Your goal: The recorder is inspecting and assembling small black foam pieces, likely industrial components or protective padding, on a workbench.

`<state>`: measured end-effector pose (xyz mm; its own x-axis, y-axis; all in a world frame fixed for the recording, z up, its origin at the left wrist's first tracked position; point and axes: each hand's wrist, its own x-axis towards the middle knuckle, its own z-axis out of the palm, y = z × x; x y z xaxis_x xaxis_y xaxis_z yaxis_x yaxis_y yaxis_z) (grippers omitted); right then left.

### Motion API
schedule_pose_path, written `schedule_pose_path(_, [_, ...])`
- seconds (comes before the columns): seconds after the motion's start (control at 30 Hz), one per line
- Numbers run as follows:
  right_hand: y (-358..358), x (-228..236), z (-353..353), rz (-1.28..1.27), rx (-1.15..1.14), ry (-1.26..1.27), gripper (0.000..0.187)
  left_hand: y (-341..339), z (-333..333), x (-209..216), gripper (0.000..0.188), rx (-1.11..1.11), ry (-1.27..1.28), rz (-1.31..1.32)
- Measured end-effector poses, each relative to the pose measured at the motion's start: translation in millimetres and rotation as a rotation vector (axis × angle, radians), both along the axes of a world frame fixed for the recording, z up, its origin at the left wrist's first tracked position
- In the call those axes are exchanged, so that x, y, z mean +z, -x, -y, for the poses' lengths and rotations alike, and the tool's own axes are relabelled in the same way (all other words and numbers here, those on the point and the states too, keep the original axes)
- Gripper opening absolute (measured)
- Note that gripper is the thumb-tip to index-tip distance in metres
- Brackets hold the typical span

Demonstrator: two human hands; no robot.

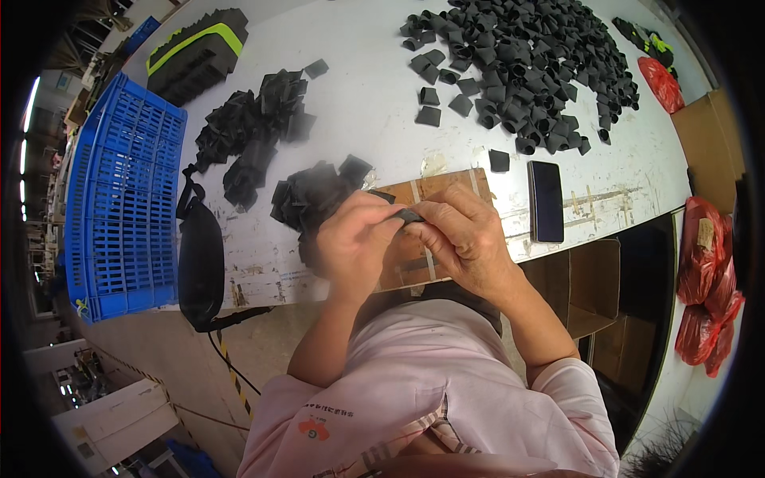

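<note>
From the head view, I see both hands raised together over the near edge of the desk (374, 103), just above a brown cardboard sheet (446, 187) that lies at that edge. Much of what they do is hidden from me: the left hand (353, 239) shows mostly its back, and its fingertips curl out of sight behind the knuckles. The small black piece (409, 215) between the hands is only a dark sliver, so I cannot make out its full shape. The fingers of the left hand are drawn together and pinch one end of the piece; the right hand (466, 235) has thumb and fingers (426, 231) closed on the other end (a tight pinch, no gap that I can see).

Just behind the left hand a loose heap of black pieces (315, 195) rests on the desk, partly covered by that hand. Further toward the left edge lies a second dark heap (251, 131), and toward the far right corner a wide spread of black rolled pieces (526, 64). A dark phone (546, 199) lies flat near the near edge, just right of the cardboard sheet. A blue plastic crate (119, 207) stands at the left edge, with a black strap bag (199, 263) hanging beside it, its lower part blurred.
</note>
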<state>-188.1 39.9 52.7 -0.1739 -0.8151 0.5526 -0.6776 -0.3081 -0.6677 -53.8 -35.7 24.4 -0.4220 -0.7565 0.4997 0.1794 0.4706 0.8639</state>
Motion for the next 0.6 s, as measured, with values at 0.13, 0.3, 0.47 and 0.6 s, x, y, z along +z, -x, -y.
schedule_pose_path(0.13, [2.4, 0.6, -1.8, -0.012, -0.004, -0.012, 0.014, 0.1, -0.8, 0.2, 0.013, -0.048, -0.082, -0.014])
schedule_pose_path(0.3, [2.8, -5.0, 0.0, -0.124, -0.030, 0.064, 0.012, -1.8, 2.3, -7.2, 0.014, -0.044, -0.020, 0.070])
schedule_pose_path(0.47, [31.9, 20.4, 16.1, 0.992, 0.112, -0.197, 0.024, -4.0, 16.6, -63.1, 0.024, 0.226, -0.039, 0.552])
schedule_pose_path(0.6, [36.8, -26.2, 7.2, 0.844, -0.104, -0.319, 0.035, 18.0, 17.0, -85.7, 0.031, 0.302, 0.285, 0.968])
